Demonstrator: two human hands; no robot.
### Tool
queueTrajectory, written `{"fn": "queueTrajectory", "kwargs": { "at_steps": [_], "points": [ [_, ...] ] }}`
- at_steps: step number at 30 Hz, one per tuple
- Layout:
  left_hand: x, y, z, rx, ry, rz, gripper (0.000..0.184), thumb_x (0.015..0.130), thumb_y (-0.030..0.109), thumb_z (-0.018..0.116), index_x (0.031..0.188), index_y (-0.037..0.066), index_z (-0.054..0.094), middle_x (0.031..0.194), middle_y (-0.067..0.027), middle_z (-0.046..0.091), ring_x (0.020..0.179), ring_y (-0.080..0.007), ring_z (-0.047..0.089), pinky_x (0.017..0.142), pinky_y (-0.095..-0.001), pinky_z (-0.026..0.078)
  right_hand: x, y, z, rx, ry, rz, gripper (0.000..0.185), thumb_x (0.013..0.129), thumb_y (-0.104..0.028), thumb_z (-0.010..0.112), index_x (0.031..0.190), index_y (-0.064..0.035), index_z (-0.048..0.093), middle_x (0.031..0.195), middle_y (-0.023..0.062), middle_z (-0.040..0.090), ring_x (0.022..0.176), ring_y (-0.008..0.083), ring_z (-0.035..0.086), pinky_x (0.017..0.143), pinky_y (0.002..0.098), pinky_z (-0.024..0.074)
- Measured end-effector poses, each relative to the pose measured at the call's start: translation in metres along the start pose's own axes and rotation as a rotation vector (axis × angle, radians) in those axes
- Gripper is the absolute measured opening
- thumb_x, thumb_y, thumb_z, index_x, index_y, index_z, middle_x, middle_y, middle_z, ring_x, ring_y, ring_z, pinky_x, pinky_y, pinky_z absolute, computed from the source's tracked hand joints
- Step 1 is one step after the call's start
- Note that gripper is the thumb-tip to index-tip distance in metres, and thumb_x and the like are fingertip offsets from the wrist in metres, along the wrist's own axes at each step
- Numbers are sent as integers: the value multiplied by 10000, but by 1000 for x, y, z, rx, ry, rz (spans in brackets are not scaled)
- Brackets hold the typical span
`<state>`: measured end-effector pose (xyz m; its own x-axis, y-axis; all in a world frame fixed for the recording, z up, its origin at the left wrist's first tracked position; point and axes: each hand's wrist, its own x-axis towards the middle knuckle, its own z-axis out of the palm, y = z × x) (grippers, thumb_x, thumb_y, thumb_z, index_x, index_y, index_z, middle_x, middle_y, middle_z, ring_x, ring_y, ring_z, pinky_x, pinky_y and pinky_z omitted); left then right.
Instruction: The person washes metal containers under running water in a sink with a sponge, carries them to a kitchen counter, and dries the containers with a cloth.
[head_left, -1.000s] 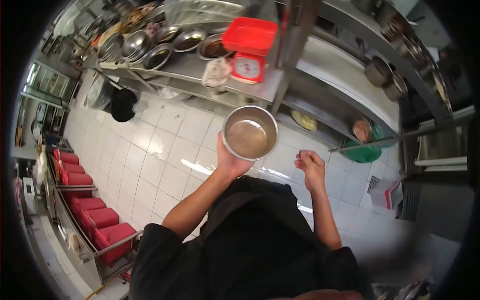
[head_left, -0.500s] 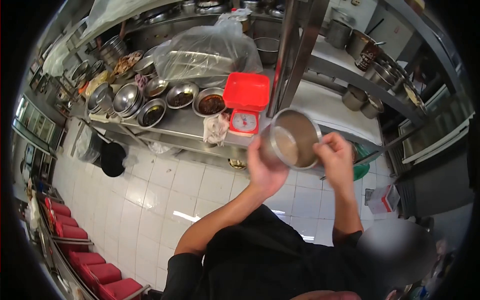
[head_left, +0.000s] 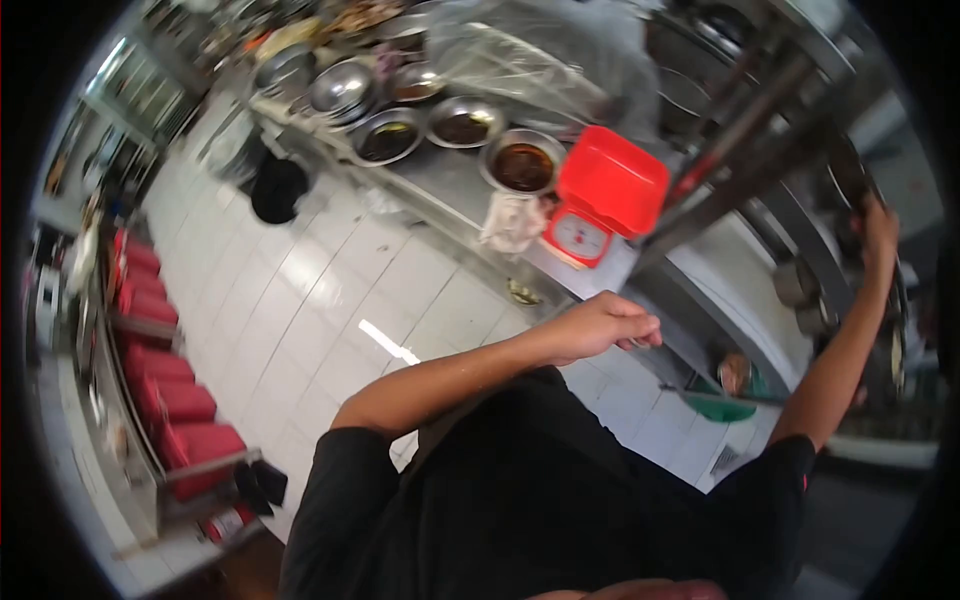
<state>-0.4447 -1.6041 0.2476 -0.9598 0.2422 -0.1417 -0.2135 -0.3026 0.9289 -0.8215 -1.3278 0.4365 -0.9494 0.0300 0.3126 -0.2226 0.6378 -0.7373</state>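
At the right, my right arm is stretched out to the shelf, and my right hand (head_left: 878, 238) grips the lower rim of a metal pot (head_left: 850, 168), tilted and blurred. My left hand (head_left: 612, 328) is in front of the counter with its fingers curled closed; whatever is in them, if anything, is hidden. Just beyond it on the counter stands a red kitchen scale (head_left: 580, 238) with a white dial. A red plastic basin (head_left: 613, 180) sits on top of the scale. Beside it lies a crumpled whitish cloth (head_left: 513, 222).
Metal bowls of dark sauce, one a reddish-brown bowl (head_left: 522, 163), line the steel counter (head_left: 440, 185). A steel post (head_left: 715, 150) rises right of the scale. Small pots (head_left: 797, 284) stand on the right shelf. A black bin (head_left: 278, 190) and red chairs (head_left: 175, 385) are at the left.
My left hand has let go of the metal pot and curled closed. My right hand has carried the pot away to the right shelf. The view has turned, shifting the counter.
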Motion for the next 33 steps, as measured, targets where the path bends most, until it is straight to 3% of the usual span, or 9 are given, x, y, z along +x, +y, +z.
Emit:
{"fn": "queueTrajectory", "kwargs": {
  "at_steps": [5,9,14,15,17,19,23,25,33],
  "points": [
    [-34,9,-52,9,105,65,283,907,282,575,982,20,650,946,-50,642,881,-120,571,790,-283,464,19,29,35,180,-296,127,140,824,-225,587,791,-91,611,617,-16,506,513,58,470,447,198,360],
    [-74,15,-104,-100,305,60,258,894,252,596,1010,25,634,953,-45,638,865,-119,583,771,-274,476,0,26,22,277,-328,156,258,850,-314,608,978,-95,654,743,-22,526,616,43,452,508,176,360],
    [-151,38,-208,-77,671,179,220,875,224,616,964,24,635,921,-50,639,828,-125,606,728,-285,497,-86,36,-60,355,137,28,458,910,-317,551,1283,-56,505,1202,57,580,1153,147,492,895,264,373],
    [-170,47,-236,-14,768,232,209,870,217,620,951,24,635,908,-49,640,810,-125,609,714,-284,499,-130,37,-66,258,120,-255,392,913,-205,535,1267,-40,513,1190,60,589,1117,115,491,874,257,381],
    [-206,70,-292,76,957,295,191,861,206,627,929,28,634,873,-41,639,768,-120,608,673,-276,501,-247,-79,-6,-163,368,-536,131,835,-124,662,893,-7,651,961,200,627,995,387,543,966,459,350],
    [-236,97,-349,142,1081,359,174,862,197,624,919,33,633,845,-33,633,748,-112,603,647,-271,496,-306,-115,32,457,64,-456,139,931,-57,508,836,38,544,696,94,514,547,150,473,468,258,402],
    [-263,151,-463,476,1309,366,234,822,216,663,941,17,633,827,-30,622,721,-111,598,621,-249,483,-318,-53,62,640,-410,5,188,856,-60,549,1030,5,580,928,64,580,718,92,497,645,232,426],
    [-258,174,-522,1022,1376,362,413,759,263,719,1065,9,606,1002,-100,592,758,-125,600,667,-289,498,-349,-121,148,555,-557,-33,118,846,-24,536,932,29,597,794,94,563,563,96,462,484,218,367],
    [-203,229,-655,1635,1011,-203,1108,474,488,808,1420,260,279,1425,-249,265,1254,-516,288,1014,-478,354,-415,-236,343,352,-912,164,181,851,-47,584,1009,32,624,760,84,629,549,83,511,494,215,406]
  ]
}}
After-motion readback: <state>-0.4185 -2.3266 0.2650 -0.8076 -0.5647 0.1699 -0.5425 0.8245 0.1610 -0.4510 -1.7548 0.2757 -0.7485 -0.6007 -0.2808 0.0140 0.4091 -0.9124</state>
